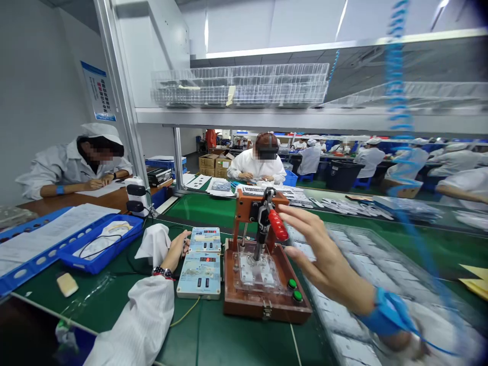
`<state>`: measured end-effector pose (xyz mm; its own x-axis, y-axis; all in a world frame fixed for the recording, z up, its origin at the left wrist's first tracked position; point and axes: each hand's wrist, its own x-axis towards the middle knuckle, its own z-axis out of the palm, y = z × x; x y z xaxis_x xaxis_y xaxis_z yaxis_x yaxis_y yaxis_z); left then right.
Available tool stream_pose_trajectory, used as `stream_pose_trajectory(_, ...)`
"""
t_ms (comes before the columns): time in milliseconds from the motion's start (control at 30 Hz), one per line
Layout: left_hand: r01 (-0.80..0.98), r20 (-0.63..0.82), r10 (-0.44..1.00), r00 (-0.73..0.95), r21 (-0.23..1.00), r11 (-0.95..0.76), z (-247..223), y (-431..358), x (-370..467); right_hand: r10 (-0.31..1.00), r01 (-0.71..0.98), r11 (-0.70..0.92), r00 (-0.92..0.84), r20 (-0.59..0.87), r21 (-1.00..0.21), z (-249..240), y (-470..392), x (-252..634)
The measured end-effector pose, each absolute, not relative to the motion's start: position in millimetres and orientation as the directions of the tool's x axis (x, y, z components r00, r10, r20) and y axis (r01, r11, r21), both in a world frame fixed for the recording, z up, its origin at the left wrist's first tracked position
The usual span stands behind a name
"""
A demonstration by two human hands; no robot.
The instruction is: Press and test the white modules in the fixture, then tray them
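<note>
A brown test fixture (267, 305) stands on the green bench, with a toggle clamp and its red handle (278, 225) on top. Under the clamp's plunger, a clear plate (249, 274) covers whitish parts. My right hand (318, 249) is open beside the red handle, fingers spread and thumb apart; whether a fingertip touches it is hard to tell. My left hand (177, 250) is at the left edge of the upper display box (205, 239), its index finger stretched toward that edge and the other fingers partly hidden. Below lies a larger display box (200, 274) with lit red digits.
Trays of white parts (354, 284) lie to the right, near a blue coiled hose (398, 101). At left are a blue bin (101, 244), a white cloth (152, 243) and a cream block (67, 284). Two green buttons (295, 290) sit on the fixture. People work beyond.
</note>
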<state>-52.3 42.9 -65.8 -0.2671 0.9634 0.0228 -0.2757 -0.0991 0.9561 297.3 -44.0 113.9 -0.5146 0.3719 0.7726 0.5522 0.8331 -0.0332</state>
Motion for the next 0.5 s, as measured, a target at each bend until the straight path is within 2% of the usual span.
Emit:
stream_pose_trajectory(100,-0.265,0.033,0.966,-0.258,0.959,-0.103,-68,44,-53,0.171,0.503,0.843,-0.588,0.791,0.192,115,-26,279)
stream_pose_trajectory(167,-0.258,0.040,0.967,-0.253,0.960,-0.107,-70,45,-53,0.087,0.491,0.831,-0.577,0.812,0.260,113,-19,276)
stream_pose_trajectory(233,-0.250,0.044,0.967,-0.250,0.962,-0.109,-70,46,-53,0.060,0.501,0.823,-0.545,0.836,0.267,118,-19,275)
stream_pose_trajectory(300,-0.243,0.043,0.968,-0.249,0.964,-0.106,-69,46,-53,0.107,0.549,0.819,-0.431,0.896,0.166,135,-21,273)
stream_pose_trajectory(367,-0.237,0.036,0.967,-0.251,0.967,-0.097,-68,45,-53,0.238,0.552,0.832,-0.277,0.931,-0.049,162,-16,267)
stream_pose_trajectory(433,-0.231,0.024,0.967,-0.255,0.969,-0.085,-66,45,-52,0.412,0.453,0.844,-0.207,0.887,-0.287,193,0,258)
stream_pose_trajectory(500,-0.225,0.014,0.966,-0.259,0.971,-0.075,-64,44,-52,0.545,0.366,0.812,-0.192,0.816,-0.456,218,27,249)
